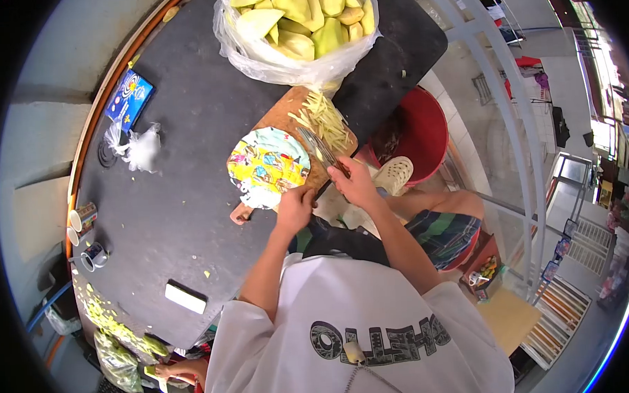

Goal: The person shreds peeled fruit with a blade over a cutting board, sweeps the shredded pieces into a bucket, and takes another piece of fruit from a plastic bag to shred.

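Board [276,117] apparently shields the table [190,215] from the knife [315,145] your right hand [355,183] grips, while your left hand [296,209] pinches the patterned cloth [268,165].

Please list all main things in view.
Flat table: one, black, centre
Large plastic bag: one, translucent, far end
Peeled fruit: many, yellow-green, inside bag
Wooden board: one, brown, on table
Thin strips: many, pale yellow, on board
Round printed cover: one, multicoloured, on board
Metal knife: one, grey, over board
Round bucket: one, red, right
Flat box: one, blue, table's left
Knotted bag: one, white, near box
Rectangular phone: one, white, left
Another person's hand: one, lower left
Left hand: one, beside cover
Right hand: one, gripping knife
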Motion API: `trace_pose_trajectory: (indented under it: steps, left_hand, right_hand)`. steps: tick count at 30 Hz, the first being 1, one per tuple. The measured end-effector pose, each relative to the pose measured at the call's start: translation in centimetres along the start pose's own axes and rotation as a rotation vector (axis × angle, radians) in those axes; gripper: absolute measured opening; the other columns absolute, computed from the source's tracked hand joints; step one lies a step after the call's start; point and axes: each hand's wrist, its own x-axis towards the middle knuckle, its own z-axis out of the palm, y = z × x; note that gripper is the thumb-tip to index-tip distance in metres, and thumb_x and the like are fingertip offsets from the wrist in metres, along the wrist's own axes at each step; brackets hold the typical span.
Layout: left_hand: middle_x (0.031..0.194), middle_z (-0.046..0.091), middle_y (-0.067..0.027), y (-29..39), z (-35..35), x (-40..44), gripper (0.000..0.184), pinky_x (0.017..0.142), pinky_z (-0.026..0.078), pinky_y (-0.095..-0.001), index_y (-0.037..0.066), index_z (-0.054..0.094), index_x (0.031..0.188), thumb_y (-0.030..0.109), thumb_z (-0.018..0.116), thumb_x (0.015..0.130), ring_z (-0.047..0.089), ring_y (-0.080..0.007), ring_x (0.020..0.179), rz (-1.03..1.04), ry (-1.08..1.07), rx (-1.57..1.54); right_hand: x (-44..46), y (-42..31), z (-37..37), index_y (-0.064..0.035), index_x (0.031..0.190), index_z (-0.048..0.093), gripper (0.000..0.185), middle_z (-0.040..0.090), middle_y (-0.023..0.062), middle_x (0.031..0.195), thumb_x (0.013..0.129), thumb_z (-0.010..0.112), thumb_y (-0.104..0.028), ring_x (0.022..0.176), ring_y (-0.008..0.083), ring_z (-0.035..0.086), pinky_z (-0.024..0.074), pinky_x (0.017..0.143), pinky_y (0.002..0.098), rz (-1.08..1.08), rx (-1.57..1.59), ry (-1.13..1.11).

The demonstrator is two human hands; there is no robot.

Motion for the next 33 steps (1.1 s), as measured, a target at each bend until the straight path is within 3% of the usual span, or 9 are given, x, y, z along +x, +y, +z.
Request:
trace_pose_trajectory:
  steps: [2,6,7,8,13,16,22,28,33]
  left_hand:
    - [0.074,0.07,-0.0204,1.4,-0.1,1.1,0.022,0.062,0.054,-0.0378,-0.004,0.069,0.103,0.01,0.053,0.096,0.071,-0.0271,0.066,0.021,-0.001,-0.053]
    - [0.077,0.07,-0.0181,7.7,-3.7,7.2,0.02,0.064,0.053,-0.0368,-0.006,0.067,0.105,0.007,0.057,0.094,0.068,-0.0281,0.066,0.459,0.578,0.203]
    - [0.087,0.07,-0.0213,10.0,-5.1,10.0,0.02,0.067,0.054,-0.038,-0.005,0.067,0.105,0.007,0.061,0.09,0.069,-0.0337,0.073,0.691,0.66,0.068]
    - [0.097,0.066,-0.0239,12.3,-6.5,11.7,0.026,0.083,0.051,-0.046,-0.003,0.066,0.109,0.009,0.063,0.086,0.064,-0.0423,0.09,0.633,0.587,0.057]
    - [0.125,0.059,-0.0158,21.0,-12.7,20.0,0.038,0.094,0.047,-0.0507,0.009,0.066,0.115,0.016,0.068,0.078,0.053,-0.0343,0.116,0.757,0.903,0.753]
    - [0.131,0.058,-0.0144,21.9,-15.0,22.6,0.044,0.099,0.045,-0.0541,0.009,0.064,0.118,0.023,0.069,0.077,0.049,-0.0344,0.125,0.464,0.759,0.838]
    - [0.126,0.062,-0.0199,21.3,-16.7,22.1,0.057,0.095,0.051,-0.0504,0.007,0.062,0.128,0.031,0.076,0.078,0.06,-0.0417,0.115,0.549,0.548,0.924]
    - [0.124,0.064,-0.0223,19.6,-17.1,21.8,0.039,0.096,0.05,-0.0442,0.0,0.064,0.121,0.022,0.07,0.089,0.059,-0.0445,0.114,0.792,0.652,0.665]
    - [0.119,0.065,-0.0188,16.6,-15.5,12.0,0.041,0.087,0.055,-0.0385,-0.005,0.057,0.129,0.028,0.055,0.103,0.067,-0.0269,0.103,0.505,0.469,-0.544]
  right_hand:
    - [-0.8,-0.6,-0.1,0.0061,0.104,0.062,0.029,0.061,0.011,0.07,0.094,0.065,-0.021,0.065,0.0169,0.057,0.0468,0.062,0.0334,0.022,-0.061,0.021]
    - [-1.9,-0.7,0.4,0.0065,0.109,0.063,0.034,0.065,0.0153,0.075,0.094,0.067,-0.023,0.066,0.0213,0.061,0.0483,0.064,0.0354,0.051,-0.111,0.018]
    - [-2.2,-0.6,0.8,0.0065,0.109,0.063,0.035,0.066,0.0168,0.077,0.093,0.067,-0.024,0.068,0.0238,0.063,0.0489,0.064,0.0366,0.001,-0.175,0.044]
    - [-2.3,-0.7,1.1,0.0066,0.109,0.063,0.035,0.067,0.0184,0.079,0.093,0.067,-0.025,0.07,0.0263,0.065,0.0496,0.065,0.0377,-0.051,-0.241,0.073]
    - [-3.0,-0.9,2.0,0.0053,0.111,0.063,0.035,0.067,0.0177,0.079,0.094,0.066,-0.025,0.07,0.0272,0.064,0.0494,0.065,0.0385,-0.068,-0.226,0.038]
    - [-3.4,-1.5,1.9,0.0046,0.112,0.063,0.034,0.065,0.0149,0.077,0.095,0.066,-0.024,0.067,0.0223,0.061,0.0483,0.064,0.0362,-0.061,-0.2,0.047]
    - [-3.7,-1.0,1.5,0.0049,0.113,0.063,0.035,0.066,0.017,0.078,0.094,0.066,-0.025,0.069,0.0256,0.064,0.0492,0.066,0.0378,-0.041,-0.181,0.059]
    - [-3.8,-2.0,1.9,0.0052,0.113,0.062,0.036,0.069,0.024,0.086,0.094,0.066,-0.024,0.081,0.0391,0.068,0.0516,0.073,0.0441,0.004,-0.177,0.0]
    - [-3.8,-1.7,2.5,0.0052,0.113,0.062,0.037,0.069,0.0235,0.086,0.093,0.066,-0.026,0.081,0.0406,0.067,0.0515,0.074,0.0452,0.016,-0.173,-0.053]
